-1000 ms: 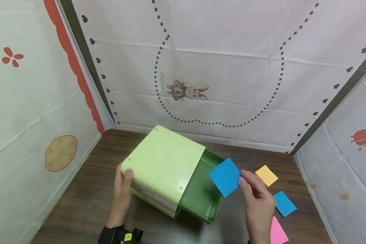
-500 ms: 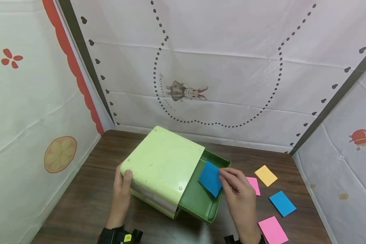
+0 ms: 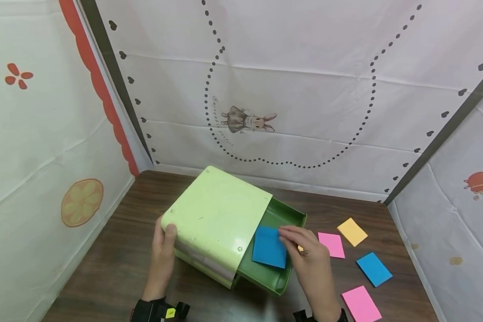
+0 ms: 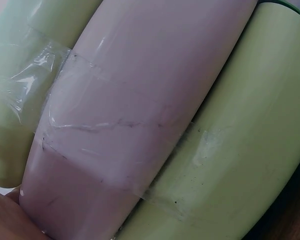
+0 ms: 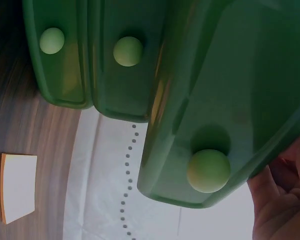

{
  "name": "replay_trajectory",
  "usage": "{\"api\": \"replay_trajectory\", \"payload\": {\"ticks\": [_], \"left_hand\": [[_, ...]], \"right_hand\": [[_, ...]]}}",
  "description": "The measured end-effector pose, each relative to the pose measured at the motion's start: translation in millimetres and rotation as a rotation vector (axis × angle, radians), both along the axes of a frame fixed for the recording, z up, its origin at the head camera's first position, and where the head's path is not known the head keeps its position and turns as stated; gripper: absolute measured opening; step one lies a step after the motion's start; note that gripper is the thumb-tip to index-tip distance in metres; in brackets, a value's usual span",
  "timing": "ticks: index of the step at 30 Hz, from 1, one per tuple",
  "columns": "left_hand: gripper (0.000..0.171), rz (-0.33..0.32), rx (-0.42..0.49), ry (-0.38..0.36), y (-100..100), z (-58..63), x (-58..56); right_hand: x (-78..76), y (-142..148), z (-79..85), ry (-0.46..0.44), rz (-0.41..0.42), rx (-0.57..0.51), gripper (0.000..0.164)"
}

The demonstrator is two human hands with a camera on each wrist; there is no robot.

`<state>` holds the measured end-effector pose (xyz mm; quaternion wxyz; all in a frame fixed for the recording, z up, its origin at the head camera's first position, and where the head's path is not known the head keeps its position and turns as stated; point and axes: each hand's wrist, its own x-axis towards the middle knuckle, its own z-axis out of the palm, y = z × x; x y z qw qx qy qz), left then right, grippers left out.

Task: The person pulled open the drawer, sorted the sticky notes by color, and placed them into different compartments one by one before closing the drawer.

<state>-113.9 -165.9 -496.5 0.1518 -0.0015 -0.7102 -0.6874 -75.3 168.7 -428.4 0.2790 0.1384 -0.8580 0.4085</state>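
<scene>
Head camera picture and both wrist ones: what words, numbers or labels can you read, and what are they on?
Curved lettering beside the rabbit on the back cloth: too small to read surely.
Yellow label on the black left-wrist gear: dark marks, too small to read.
Drawer box and paper squares: no writing that I can see.

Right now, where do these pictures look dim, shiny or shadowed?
Head view: brightest, with a dark shadow on the table under the open drawer; left wrist view: dim, with glare on clear tape; right wrist view: dim, with a shadow above the nearest round knob.
</scene>
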Motion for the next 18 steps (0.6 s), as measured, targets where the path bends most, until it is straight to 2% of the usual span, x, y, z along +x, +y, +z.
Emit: {"api": "replay_trajectory", "payload": {"ticks": [3, 10, 18], "left_hand": [[0.048, 0.001, 0.012, 0.014, -0.2, -0.4, -0.5], [0.049, 0.008, -0.002, -0.004, -1.4, 0.7, -1.7], [0.048, -0.014, 0.014, 0.015, 1.1, -1.7, -0.9]], "right_hand": [[0.3, -1.5, 0.5, -0.009, -0.009, -0.006, 0.03], [0.0, -2.8, 1.3, -0.02, -0.01, -0.016, 0.03], [0.3, -1.8, 0.7, -0.013, -0.017, -0.018, 0.035]]}}
